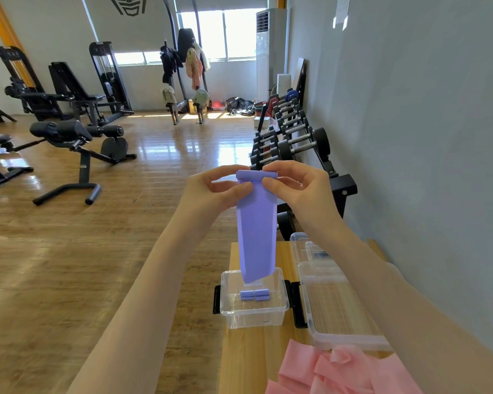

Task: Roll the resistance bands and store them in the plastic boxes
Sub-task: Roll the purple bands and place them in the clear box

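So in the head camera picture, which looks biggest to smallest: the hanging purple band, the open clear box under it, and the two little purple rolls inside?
1. Purple band, hanging from both hands
2. Clear box; close to the band in apparent size, so the order of these two is unsure
3. Two purple rolls, clearly smallest and alike in size
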